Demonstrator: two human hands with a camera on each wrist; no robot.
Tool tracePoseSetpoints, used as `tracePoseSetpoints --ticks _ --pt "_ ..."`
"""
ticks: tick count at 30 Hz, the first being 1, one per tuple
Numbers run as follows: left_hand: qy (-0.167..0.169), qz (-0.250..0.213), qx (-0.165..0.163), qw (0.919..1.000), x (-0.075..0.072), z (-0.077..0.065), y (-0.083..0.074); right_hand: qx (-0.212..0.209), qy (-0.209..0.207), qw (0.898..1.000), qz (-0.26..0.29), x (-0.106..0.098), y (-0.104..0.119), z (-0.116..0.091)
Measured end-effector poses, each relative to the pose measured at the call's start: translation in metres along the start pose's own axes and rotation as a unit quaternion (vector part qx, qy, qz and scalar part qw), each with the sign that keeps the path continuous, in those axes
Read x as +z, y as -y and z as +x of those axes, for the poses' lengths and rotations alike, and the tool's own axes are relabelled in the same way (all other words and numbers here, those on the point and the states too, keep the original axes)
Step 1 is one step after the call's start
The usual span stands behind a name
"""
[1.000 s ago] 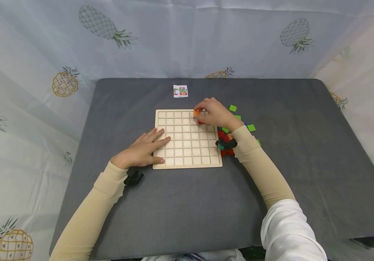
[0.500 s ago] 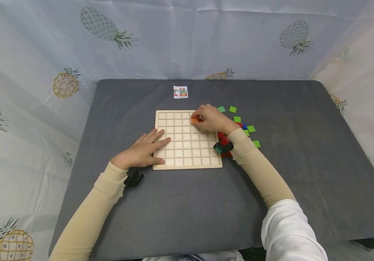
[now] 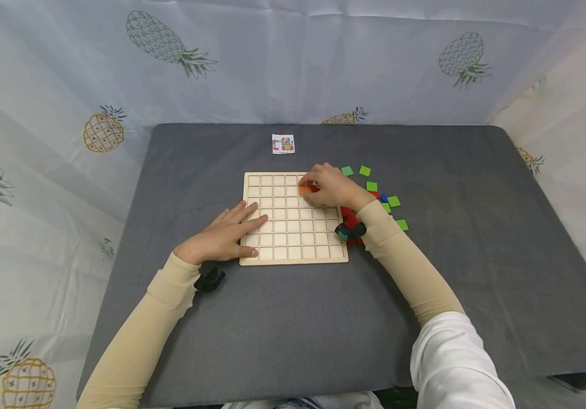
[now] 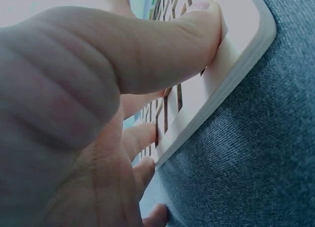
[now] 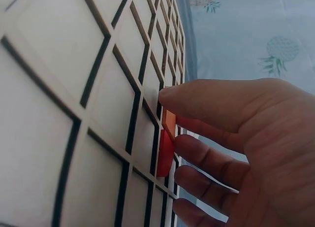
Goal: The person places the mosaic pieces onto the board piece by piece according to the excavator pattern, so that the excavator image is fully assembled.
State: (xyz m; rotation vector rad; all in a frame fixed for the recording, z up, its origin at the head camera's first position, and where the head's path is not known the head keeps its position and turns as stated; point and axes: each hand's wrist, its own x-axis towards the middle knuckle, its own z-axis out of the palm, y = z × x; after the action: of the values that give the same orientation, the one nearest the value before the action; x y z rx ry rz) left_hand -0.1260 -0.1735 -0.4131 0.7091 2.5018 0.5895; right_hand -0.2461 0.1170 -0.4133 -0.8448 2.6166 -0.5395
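Note:
A wooden grid board (image 3: 293, 238) lies on the grey table, its square cells outlined by raised ridges. My left hand (image 3: 221, 234) rests with spread fingers on the board's left edge; the left wrist view has its thumb (image 4: 197, 35) on the near corner. Over the upper right cells, my right hand (image 3: 333, 186) pinches an orange square tile (image 3: 304, 190) between thumb and fingers. Right beside that tile is a red piece with a curved edge (image 5: 165, 158) in a neighbouring cell, partly covered by the hand in the head view.
Along the board's right side lie loose red pieces (image 3: 350, 216), several green square tiles (image 3: 393, 201) and a blue piece (image 3: 383, 198), partly under the right wrist. Behind the board is a small printed card (image 3: 283, 144) with a coloured pattern. A pineapple-print curtain (image 3: 293, 62) hangs behind the table.
From the top row, my right hand has brought the orange tile about one row nearer and slightly left, down beside the red piece. Over the last half second it barely moves. The left hand stays put.

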Motion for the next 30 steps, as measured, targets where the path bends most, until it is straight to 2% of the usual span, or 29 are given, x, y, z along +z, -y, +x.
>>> tracePoseSetpoints --ticks 5,12,20,25,30 --pt "0.0 0.001 0.004 1.0 0.001 0.0 0.0 0.001 -0.01 0.999 0.034 -0.008 -0.003 -0.007" --pt "-0.005 0.001 0.012 0.9999 0.0 0.0 0.001 0.02 -0.034 0.994 0.104 -0.038 -0.017 -0.028" --pt "-0.004 -0.001 0.007 1.0 0.0 0.0 0.0 0.096 -0.052 0.988 0.113 -0.056 -0.046 -0.053" --pt "0.0 -0.002 0.003 1.0 0.0 0.001 0.0 0.132 -0.05 0.985 0.1 -0.057 -0.062 -0.061" --pt "0.0 -0.002 0.004 1.0 0.001 0.0 0.001 0.15 -0.048 0.983 0.089 -0.055 -0.075 -0.065"
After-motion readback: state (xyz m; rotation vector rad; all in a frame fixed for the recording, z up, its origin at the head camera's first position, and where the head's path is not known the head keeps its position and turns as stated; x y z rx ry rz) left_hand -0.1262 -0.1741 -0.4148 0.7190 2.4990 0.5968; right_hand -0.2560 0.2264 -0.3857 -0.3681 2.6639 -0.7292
